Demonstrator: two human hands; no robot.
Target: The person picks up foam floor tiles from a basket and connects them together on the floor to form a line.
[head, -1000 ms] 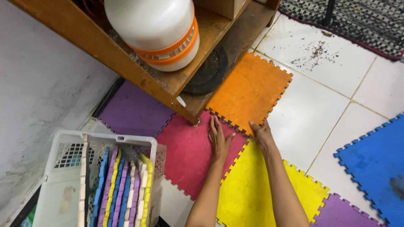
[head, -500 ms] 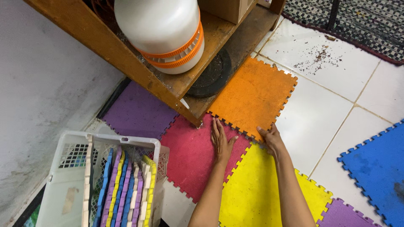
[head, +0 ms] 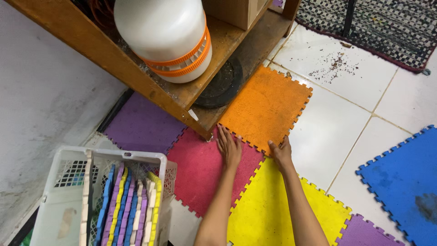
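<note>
Head view: both hands press interlocking orange mat point(head: 266, 107), gritty, jagged-edged.

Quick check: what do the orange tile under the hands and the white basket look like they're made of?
Orange tile: probably soft foam, matte grainy surface, toothed interlocking edges. White basket: likely rigid moulded plastic, with lattice walls and a slight sheen.

Bright even indoor light, soft shadows, sharp focus, perhaps slight edge distortion.
</note>
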